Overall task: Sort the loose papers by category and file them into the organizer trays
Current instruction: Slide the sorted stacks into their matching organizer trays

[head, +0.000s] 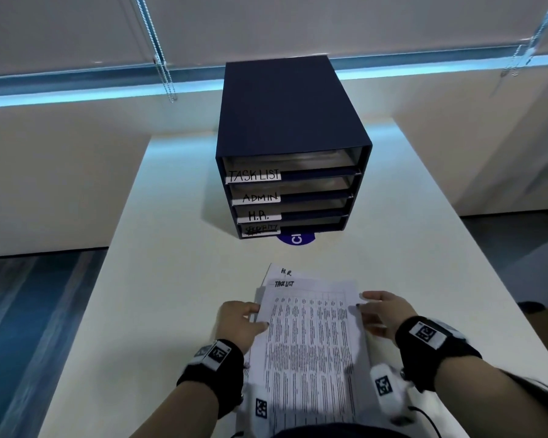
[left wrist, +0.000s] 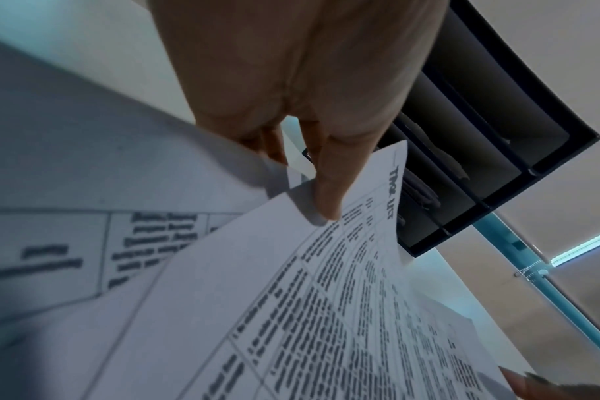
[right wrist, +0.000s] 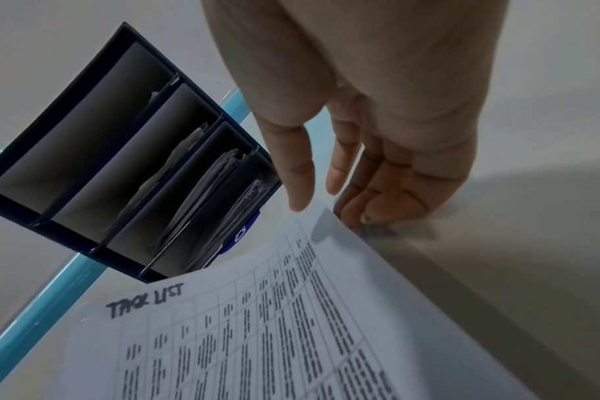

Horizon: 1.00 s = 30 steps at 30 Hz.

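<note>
A dark blue organizer stands at the table's far middle. Its trays are labelled TASK LIST, ADMIN, H.R. and SECURITY from top to bottom. A loose pile of papers lies near the front edge, and its top sheet is headed TASK LIST. An H.R. sheet sticks out behind it. My left hand pinches the pile's left edge, thumb on the top sheet and fingers under a lower sheet. My right hand holds the top sheet's right edge, thumb above and fingers curled beneath.
The white table is narrow, with blue floor past its left edge and grey floor to the right. A round blue sticker shows under the organizer's front. In the right wrist view, the two lower trays hold papers.
</note>
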Tool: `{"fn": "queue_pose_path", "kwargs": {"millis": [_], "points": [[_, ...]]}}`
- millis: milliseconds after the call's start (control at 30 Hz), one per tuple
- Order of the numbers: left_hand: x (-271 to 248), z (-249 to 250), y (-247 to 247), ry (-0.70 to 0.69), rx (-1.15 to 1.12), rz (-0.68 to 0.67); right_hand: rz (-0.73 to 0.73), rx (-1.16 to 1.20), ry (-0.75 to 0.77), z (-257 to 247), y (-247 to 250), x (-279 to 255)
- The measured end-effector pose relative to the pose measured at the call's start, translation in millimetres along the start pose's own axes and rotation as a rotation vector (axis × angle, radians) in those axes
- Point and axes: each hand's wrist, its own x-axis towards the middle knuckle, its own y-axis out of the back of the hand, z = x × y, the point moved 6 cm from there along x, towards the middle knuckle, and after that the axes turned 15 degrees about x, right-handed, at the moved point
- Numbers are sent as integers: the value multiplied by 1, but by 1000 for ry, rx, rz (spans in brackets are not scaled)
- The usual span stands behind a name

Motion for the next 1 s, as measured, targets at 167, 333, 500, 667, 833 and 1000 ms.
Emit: {"fn": "queue_pose_path", "kwargs": {"millis": [167, 333, 500, 667, 833, 1000], "points": [[-7, 3, -10, -19, 11, -40, 6, -198, -6, 17, 9, -3], [-8, -7, -19, -4, 20, -55, 77, -359, 71, 13, 20, -4], [-5, -23, -30, 47, 41, -76, 84, -640, 158, 7, 32, -2], [-7, -38, -30, 174, -47, 28, 37, -177, 107, 18, 25, -3], [-14, -53, -20, 260, -82, 141, -170, -164, 3, 29, -1, -17], [-17, -52, -20, 223, -85, 114, -143, -320, 91, 23, -5, -11]]}}
